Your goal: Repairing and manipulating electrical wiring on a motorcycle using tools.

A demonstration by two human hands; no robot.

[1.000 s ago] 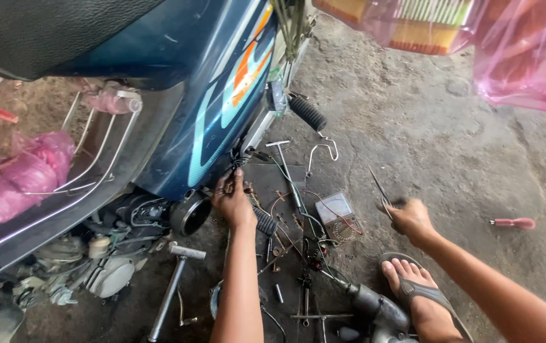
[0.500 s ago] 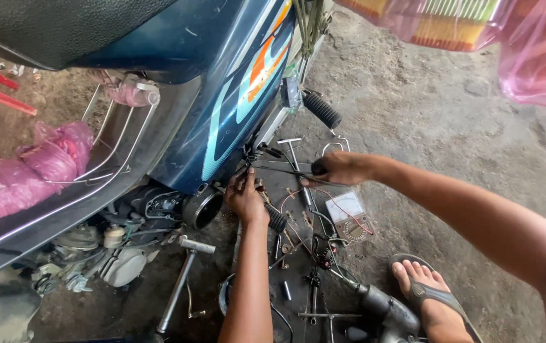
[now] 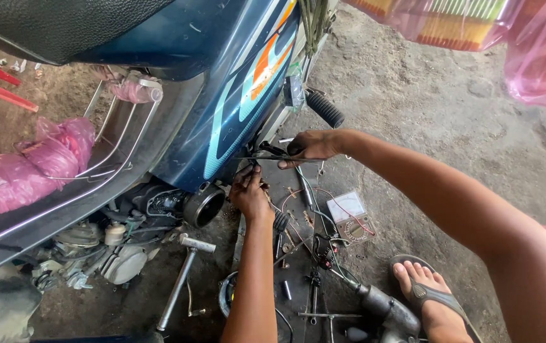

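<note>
The right hand (image 3: 311, 145) is closed around a pair of pliers (image 3: 266, 154), their tip at the lower edge of the blue motorbike (image 3: 222, 82) panel. Just below, the left hand (image 3: 249, 194) pinches wires (image 3: 252, 170) there. A meter (image 3: 351, 218) lies on the floor (image 3: 451, 114) near a sandalled foot (image 3: 428, 298).
</note>
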